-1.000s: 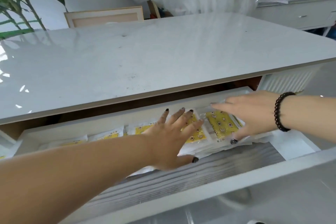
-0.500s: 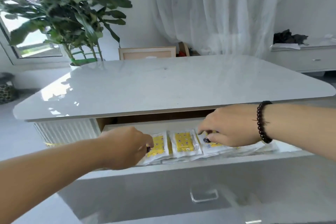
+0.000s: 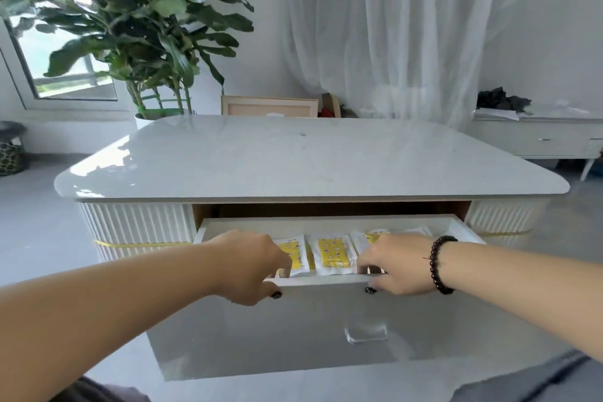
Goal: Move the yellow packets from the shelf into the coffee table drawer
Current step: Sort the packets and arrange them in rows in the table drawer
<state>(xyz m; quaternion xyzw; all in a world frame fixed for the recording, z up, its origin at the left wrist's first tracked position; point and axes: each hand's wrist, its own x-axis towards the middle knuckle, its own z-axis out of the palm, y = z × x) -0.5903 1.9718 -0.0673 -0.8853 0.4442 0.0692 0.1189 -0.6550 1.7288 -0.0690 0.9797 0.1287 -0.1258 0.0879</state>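
Note:
The white coffee table [image 3: 310,160] stands in front of me with its drawer [image 3: 293,330] pulled out. Yellow packets [image 3: 331,254] in clear wrappers lie side by side inside it. My left hand [image 3: 251,268] grips the top edge of the drawer front, fingers curled inside and thumb on the outer face. My right hand [image 3: 398,263], with a dark bead bracelet at the wrist, holds the same edge further right and covers part of a packet [image 3: 372,237]. A clear handle [image 3: 366,334] sits on the drawer front below.
A large potted plant [image 3: 143,26] stands behind the table's left corner, a framed board [image 3: 269,106] leans behind it. A white sideboard [image 3: 538,137] with dark cloth on top is at the right. Sheer curtains hang at the back. My knees show at the bottom edge.
Both hands have come off the packets and back onto the drawer's front edge. My view has pulled back and risen, so the whole table shows.

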